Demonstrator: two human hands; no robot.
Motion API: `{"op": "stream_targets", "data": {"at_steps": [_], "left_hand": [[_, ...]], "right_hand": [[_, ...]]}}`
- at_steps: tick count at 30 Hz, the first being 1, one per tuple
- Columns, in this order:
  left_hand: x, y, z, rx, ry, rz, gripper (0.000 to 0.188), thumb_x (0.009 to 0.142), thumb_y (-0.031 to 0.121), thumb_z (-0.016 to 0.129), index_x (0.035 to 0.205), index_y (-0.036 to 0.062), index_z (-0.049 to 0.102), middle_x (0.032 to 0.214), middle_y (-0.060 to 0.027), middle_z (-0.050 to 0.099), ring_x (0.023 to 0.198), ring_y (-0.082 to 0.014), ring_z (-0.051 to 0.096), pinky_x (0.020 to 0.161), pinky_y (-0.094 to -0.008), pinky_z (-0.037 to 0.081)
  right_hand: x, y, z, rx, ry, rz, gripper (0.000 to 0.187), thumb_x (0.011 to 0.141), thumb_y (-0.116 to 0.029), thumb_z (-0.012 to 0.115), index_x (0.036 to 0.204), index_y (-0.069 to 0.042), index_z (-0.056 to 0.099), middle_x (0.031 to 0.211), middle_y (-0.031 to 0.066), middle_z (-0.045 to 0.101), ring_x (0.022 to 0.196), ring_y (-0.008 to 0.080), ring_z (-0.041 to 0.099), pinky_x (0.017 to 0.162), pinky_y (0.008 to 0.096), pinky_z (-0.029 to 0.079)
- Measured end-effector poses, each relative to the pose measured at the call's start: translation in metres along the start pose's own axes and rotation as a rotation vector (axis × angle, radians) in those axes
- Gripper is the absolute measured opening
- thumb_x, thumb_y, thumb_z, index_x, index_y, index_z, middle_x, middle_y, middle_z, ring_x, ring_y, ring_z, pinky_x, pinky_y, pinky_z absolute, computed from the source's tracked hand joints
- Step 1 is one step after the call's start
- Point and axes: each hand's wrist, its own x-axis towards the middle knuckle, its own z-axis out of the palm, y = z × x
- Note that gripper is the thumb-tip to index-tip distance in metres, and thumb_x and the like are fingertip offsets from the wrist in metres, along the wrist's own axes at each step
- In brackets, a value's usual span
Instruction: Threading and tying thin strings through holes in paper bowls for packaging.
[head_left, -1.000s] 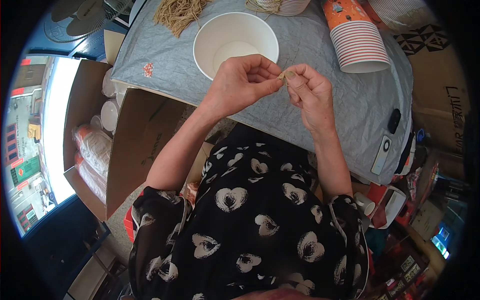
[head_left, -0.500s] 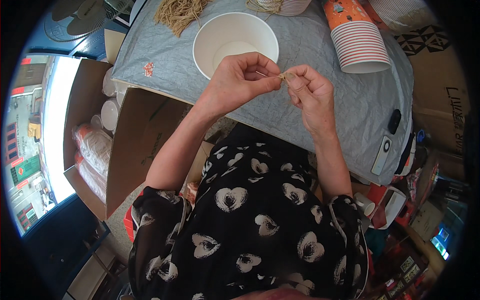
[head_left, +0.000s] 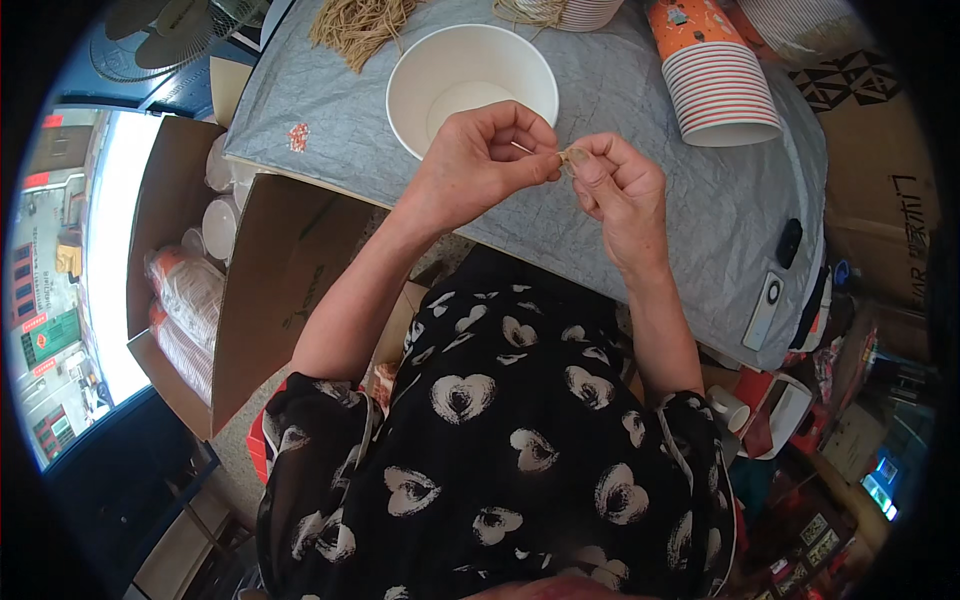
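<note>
Grey crinkled sheet covers the tabletop (head_left: 700, 200). Left hand (head_left: 480, 160) and right hand (head_left: 620, 185) are together above its near edge, fingertips of both pinched on one small tan strand (head_left: 568, 155) between them. White paper bowl (head_left: 470, 85) sits just beyond the left hand. Stack of orange-and-white paper cups (head_left: 715, 85) lies beyond the right hand. Heap of tan strands (head_left: 355, 22) lies further off, past the bowl.

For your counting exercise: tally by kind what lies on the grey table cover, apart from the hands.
White paper bowl: 1
Stack of orange-and-white paper cups: 1
Pile of tan rubber bands: 1
Black remote: 1
White remote: 1
Total: 5
</note>
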Motion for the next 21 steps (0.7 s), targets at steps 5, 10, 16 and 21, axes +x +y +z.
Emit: {"op": "stream_targets", "data": {"at_steps": [5,10,16,21], "left_hand": [[-0.002,0.004,0.001,0.004,-0.005,-0.031,0.022,0.09,0.006,0.073,0.11,-0.0036,0.067,0.1,-0.0099,0.073,0.092,-0.0152,0.072,0.084,-0.026,0.058],[-0.001,0.005,0.0,-0.045,-0.004,-0.058,0.025,0.094,0.01,0.069,0.114,-0.0062,0.067,0.098,-0.012,0.073,0.091,-0.0173,0.073,0.082,-0.0267,0.059],[0.002,0.018,0.0,0.041,0.028,-0.088,0.02,0.094,0.008,0.069,0.106,-0.0077,0.068,0.091,-0.0117,0.073,0.084,-0.0151,0.073,0.074,-0.0252,0.061],[0.003,0.017,-0.004,-0.043,0.104,-0.077,0.019,0.094,0.01,0.069,0.103,-0.007,0.069,0.092,-0.012,0.073,0.084,-0.0156,0.073,0.073,-0.0249,0.061]], "right_hand": [[0.0,-0.003,-0.001,0.025,0.012,0.047,0.014,0.1,-0.015,0.063,0.1,-0.002,0.066,0.067,-0.0048,0.054,0.056,0.0011,0.043,0.049,0.0173,0.031],[0.005,-0.008,0.001,0.006,0.027,0.073,0.014,0.1,-0.014,0.062,0.101,-0.001,0.066,0.068,-0.004,0.057,0.058,0.0013,0.047,0.05,0.017,0.034],[0.015,-0.013,0.001,-0.054,-0.022,0.003,0.013,0.1,-0.013,0.061,0.101,-0.001,0.067,0.069,-0.0039,0.059,0.059,0.0013,0.048,0.052,0.017,0.036],[0.028,-0.01,0.004,-0.578,0.283,-0.52,0.015,0.092,-0.011,0.069,0.102,-0.001,0.066,0.084,0.0034,0.065,0.075,0.0117,0.059,0.067,0.0255,0.048]]}}
